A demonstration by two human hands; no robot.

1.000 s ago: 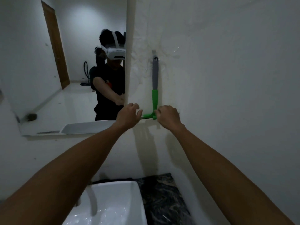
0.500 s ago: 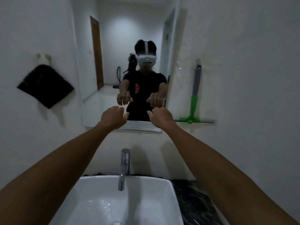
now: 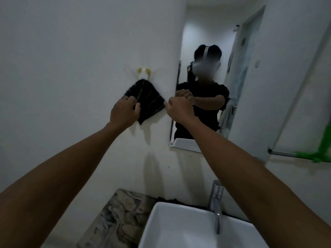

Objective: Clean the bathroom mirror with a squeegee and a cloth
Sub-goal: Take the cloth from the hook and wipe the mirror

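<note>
A black cloth (image 3: 146, 101) hangs from a yellow wall hook (image 3: 143, 70) left of the mirror (image 3: 202, 33). My left hand (image 3: 123, 111) covers the cloth's left corner, thumb and fingers curled around its edge. My right hand (image 3: 179, 108) is loosely closed, with its fingertips at the cloth's right corner; whether they pinch it is hidden. The green squeegee (image 3: 320, 149) hangs on the wall at the far right, partly cut off by the frame edge, with neither hand near it.
A white basin (image 3: 179, 230) with a chrome tap (image 3: 216, 203) sits below my arms on a dark marbled counter (image 3: 116, 217). The mirror reflects a person in black and a doorway. White walls close in on the left and right.
My view and both hands have swung left, from the squeegee past the mirror to the black cloth. The squeegee stayed hanging on the wall.
</note>
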